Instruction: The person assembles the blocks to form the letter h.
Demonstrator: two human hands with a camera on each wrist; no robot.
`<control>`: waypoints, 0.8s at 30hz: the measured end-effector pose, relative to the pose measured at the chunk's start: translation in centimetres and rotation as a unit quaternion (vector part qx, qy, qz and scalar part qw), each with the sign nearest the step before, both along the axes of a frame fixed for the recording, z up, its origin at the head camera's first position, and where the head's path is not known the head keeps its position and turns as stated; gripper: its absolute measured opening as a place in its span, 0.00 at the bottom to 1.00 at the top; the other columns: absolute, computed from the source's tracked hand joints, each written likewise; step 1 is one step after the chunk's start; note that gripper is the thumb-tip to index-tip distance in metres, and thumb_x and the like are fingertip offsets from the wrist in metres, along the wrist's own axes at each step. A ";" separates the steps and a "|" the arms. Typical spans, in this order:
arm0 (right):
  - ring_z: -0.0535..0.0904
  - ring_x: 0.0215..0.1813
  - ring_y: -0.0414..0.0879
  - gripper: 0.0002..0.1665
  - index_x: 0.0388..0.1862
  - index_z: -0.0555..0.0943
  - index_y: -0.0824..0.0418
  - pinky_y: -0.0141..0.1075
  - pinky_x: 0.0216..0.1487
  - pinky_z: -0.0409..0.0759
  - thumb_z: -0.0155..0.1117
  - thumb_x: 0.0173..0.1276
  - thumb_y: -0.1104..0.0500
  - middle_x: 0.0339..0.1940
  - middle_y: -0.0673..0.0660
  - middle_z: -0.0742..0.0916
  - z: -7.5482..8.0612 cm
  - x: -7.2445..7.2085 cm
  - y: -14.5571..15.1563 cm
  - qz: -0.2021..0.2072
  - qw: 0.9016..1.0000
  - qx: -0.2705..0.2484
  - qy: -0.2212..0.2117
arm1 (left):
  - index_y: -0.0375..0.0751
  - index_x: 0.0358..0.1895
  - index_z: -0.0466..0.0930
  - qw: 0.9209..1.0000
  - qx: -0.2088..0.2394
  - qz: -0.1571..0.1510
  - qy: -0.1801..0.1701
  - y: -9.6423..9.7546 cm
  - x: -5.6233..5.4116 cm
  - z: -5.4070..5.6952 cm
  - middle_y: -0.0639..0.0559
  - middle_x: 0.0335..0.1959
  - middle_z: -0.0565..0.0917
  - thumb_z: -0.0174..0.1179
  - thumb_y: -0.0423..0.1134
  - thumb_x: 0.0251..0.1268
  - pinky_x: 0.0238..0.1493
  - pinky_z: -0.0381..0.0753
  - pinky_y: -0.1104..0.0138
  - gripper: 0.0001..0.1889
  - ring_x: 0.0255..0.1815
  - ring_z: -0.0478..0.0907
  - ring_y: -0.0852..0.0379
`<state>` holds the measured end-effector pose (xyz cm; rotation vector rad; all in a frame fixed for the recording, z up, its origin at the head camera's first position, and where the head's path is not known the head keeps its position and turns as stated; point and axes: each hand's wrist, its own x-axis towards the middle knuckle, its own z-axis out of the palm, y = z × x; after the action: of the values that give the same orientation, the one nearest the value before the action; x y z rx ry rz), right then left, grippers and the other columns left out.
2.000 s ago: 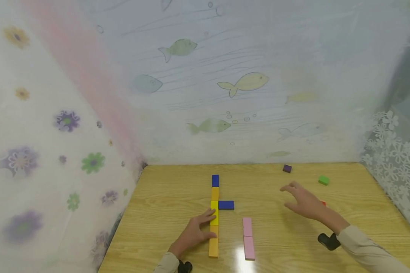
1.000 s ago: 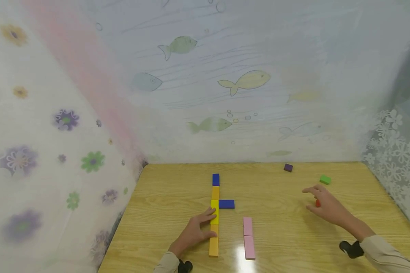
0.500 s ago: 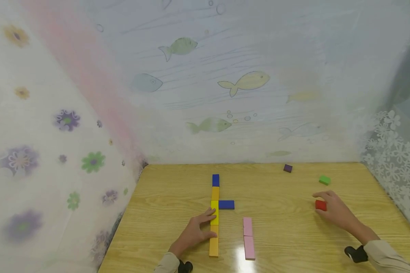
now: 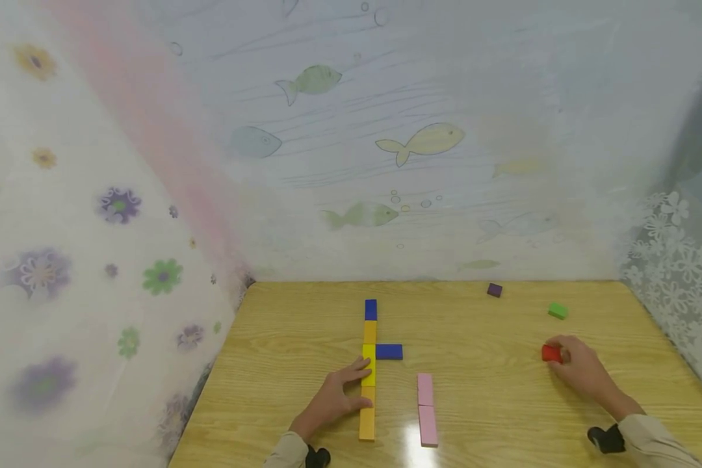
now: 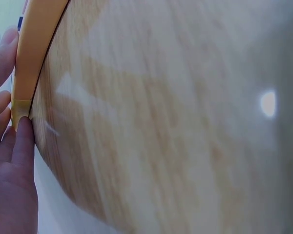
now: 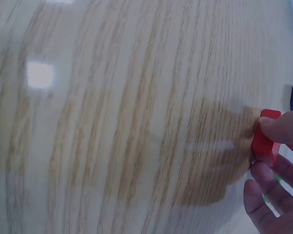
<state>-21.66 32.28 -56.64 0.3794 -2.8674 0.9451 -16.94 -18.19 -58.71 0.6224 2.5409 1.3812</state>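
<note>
A row of blocks runs away from me: an orange block [image 4: 367,416] nearest, then a yellow block [image 4: 369,356], another orange block [image 4: 370,332] and a blue block [image 4: 371,309]. A second blue block [image 4: 389,351] juts right from the yellow one. My left hand [image 4: 330,400] rests on the row, fingertips on the yellow block and thumb on the near orange block. On the right, my right hand [image 4: 582,370] pinches a red block [image 4: 550,353] between thumb and fingers. The right wrist view shows the thumb on the red block [image 6: 266,144], with fingertips at its other end.
Two pink blocks [image 4: 426,408] lie end to end right of the row. Beyond my right hand are a green block [image 4: 558,311] and a dark purple block [image 4: 494,290] near the back edge. Painted walls border the wooden table [image 4: 292,325] behind and on the left.
My right hand has moved rightward and its fingers have closed onto the red block, which lay partly hidden under it earlier. My left hand stays on the row.
</note>
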 end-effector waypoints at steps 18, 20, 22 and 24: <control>0.76 0.30 0.37 0.18 0.44 0.80 0.68 0.30 0.24 0.75 0.73 0.54 0.66 0.37 0.61 0.84 1.7 -0.1 -2.5 0.015 0.999 -0.039 0.028 | 0.37 0.62 0.73 1.000 0.005 0.002 -0.008 -0.1 -0.1 -0.1 0.54 0.69 0.66 0.69 0.49 0.53 0.70 0.57 0.54 0.34 0.72 0.56 0.52; 0.76 0.29 0.35 0.18 0.43 0.80 0.68 0.29 0.23 0.75 0.73 0.53 0.68 0.36 0.61 0.84 2.0 -0.2 -3.0 0.028 0.997 -0.046 0.056 | 0.37 0.62 0.73 1.000 0.008 0.002 -0.011 -0.1 0.0 0.0 0.54 0.69 0.66 0.69 0.48 0.53 0.70 0.57 0.53 0.34 0.72 0.56 0.51; 0.76 0.28 0.35 0.18 0.42 0.80 0.67 0.29 0.23 0.75 0.73 0.51 0.69 0.35 0.61 0.83 2.2 -0.3 -3.4 0.043 0.995 -0.052 0.078 | 0.37 0.62 0.73 1.000 0.009 0.003 -0.014 -0.1 0.0 0.0 0.54 0.69 0.66 0.69 0.48 0.53 0.69 0.57 0.53 0.33 0.72 0.56 0.51; 0.76 0.28 0.34 0.18 0.41 0.81 0.67 0.29 0.22 0.75 0.73 0.50 0.71 0.35 0.60 0.84 2.4 -0.4 -3.9 0.056 0.992 -0.054 0.097 | 0.37 0.62 0.73 1.000 0.010 0.001 -0.014 -0.1 0.0 0.0 0.53 0.69 0.66 0.69 0.47 0.53 0.69 0.57 0.53 0.33 0.72 0.56 0.50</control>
<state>-22.09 28.38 -54.21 0.5921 -2.6309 1.0164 -16.91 -18.28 -58.71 0.5988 2.5100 1.4085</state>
